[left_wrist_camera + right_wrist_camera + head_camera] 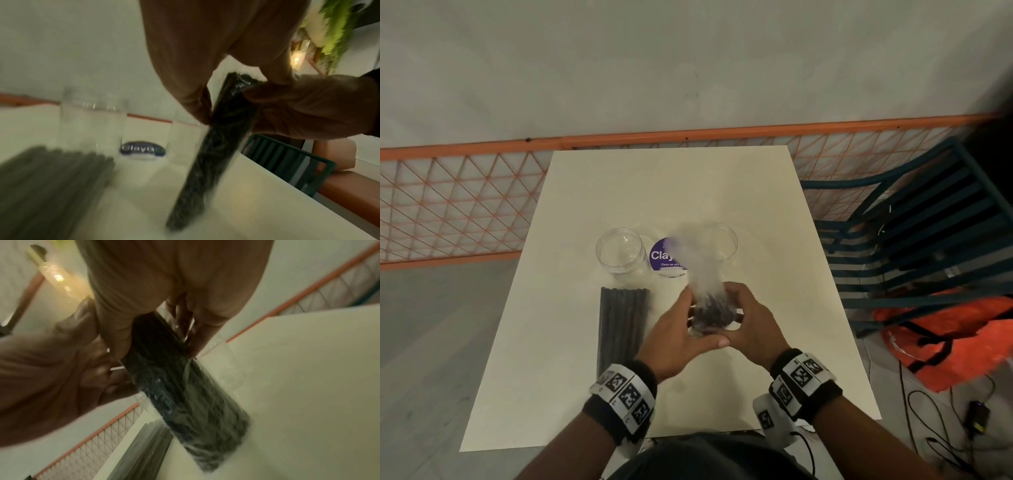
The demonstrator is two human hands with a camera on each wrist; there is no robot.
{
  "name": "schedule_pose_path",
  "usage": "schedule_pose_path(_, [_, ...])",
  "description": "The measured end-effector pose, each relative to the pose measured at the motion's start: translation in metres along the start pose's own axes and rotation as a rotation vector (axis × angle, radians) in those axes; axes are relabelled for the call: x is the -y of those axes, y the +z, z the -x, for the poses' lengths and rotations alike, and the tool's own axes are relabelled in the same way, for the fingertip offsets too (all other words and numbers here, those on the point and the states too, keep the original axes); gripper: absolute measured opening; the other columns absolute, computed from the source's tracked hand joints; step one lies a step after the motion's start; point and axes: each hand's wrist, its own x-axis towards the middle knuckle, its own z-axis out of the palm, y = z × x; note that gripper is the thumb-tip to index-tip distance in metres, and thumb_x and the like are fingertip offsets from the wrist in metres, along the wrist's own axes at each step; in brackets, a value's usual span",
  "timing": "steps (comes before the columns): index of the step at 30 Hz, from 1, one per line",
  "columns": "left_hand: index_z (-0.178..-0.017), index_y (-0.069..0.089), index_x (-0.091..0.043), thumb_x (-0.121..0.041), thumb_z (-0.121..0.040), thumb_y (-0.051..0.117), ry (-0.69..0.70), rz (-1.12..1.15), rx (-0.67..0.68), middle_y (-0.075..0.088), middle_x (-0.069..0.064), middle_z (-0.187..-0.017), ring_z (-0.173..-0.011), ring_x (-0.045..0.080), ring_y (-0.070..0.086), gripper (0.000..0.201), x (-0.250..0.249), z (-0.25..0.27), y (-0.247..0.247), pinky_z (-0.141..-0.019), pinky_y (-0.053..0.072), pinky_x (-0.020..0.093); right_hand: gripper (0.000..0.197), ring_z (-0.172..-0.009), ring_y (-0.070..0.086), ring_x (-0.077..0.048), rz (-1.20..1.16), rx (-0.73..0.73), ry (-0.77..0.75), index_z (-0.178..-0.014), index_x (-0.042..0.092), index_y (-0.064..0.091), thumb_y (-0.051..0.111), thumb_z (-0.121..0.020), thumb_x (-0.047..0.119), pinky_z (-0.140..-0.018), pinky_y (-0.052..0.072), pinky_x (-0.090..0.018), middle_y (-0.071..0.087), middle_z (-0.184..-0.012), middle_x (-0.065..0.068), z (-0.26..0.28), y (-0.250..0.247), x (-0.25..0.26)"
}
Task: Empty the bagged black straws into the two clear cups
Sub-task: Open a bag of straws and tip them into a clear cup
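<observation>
Head view: both hands meet over a white surface (571, 342) and grasp one bag of black straws. The bag (710, 308) stands roughly upright, tilted a little, its lower end near or on the surface. The left hand (681, 335) wraps it from the left; the right hand (748, 329) wraps it from the right, fingers curled round the upper part. Thumbs nearly touch at the front. Clear film above the hands is motion-blurred, so whether the top is open can't be told.

Two clear cups sit just beyond the hands, w/ a round purple sticker (666, 255) between them. The left cup (621, 253) looks empty. The right cup (717, 245) is partly hidden behind the blurred film; contents unclear. A 2nd bag (621, 329) of straws lies flat on the surface, left of the hands, just in front of the left cup.

Step in hand, probably: opening the held bag or lining it up w/ a cup. To do it well:
- Keep one hand tight round the bundle so the straws don't fan out.
- Open the film fully before tipping.
- Aim the open end inside the rim, then let the straws slide as one bunch.
- Go slow; a light cup may tip over.
</observation>
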Motion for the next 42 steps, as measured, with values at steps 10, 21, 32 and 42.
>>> schedule_pose_path(10, [-0.119,0.059,-0.035,-0.022,-0.083,0.077,0.0,0.234,-0.157,0.068,-0.011,-0.115,-0.111,0.006,0.064,0.043,0.018,-0.004,0.033,-0.091,0.056,0.026,0.053,-0.084,0.063,0.013,-0.033,-0.005,0.038,-0.114,0.017,0.06,0.086,-0.068,0.011,-0.068,0.049,-0.007,0.068,-0.086,0.028,0.001,0.004,-0.03])
schedule_pose_path(21, [-0.126,0.057,-0.035,-0.058,-0.068,0.079,-0.041,-0.031,-0.099,0.063,-0.012,-0.125,-0.116,0.004,0.057,0.066,0.032,-0.01,0.03,-0.1,0.043,0.023,0.069,-0.094,0.054,0.008,0.123,-0.033,0.033,-0.128,0.046,0.041,0.08,-0.072,0.036,-0.079,0.035,0.002,0.052,-0.106,0.039,0.003,0.011,-0.037])
schedule_pose_path(32, [-0.147,0.019,-0.041,-0.024,-0.057,0.095,0.085,0.193,-0.133,0.058,-0.019,-0.127,-0.115,-0.012,0.055,0.119,0.025,-0.023,0.039,-0.087,0.043,0.001,0.059,-0.103,0.06,-0.019,0.254,0.163,0.143,-0.12,0.028,0.058,0.063,-0.07,0.06,-0.088,0.054,-0.045,0.064,-0.114,0.003,-0.006,0.022,-0.05])
schedule_pose_path(42, [-0.117,0.059,-0.032,-0.06,-0.072,0.076,0.042,0.038,-0.012,0.067,-0.008,-0.112,-0.106,0.01,0.063,0.055,0.041,-0.029,0.062,-0.094,0.053,0.044,0.066,-0.102,0.053,-0.002,0.267,0.125,0.176,-0.133,0.022,0.047,0.079,-0.075,0.031,-0.086,0.039,-0.016,0.052,-0.112,0.024,0.003,0.001,-0.051])
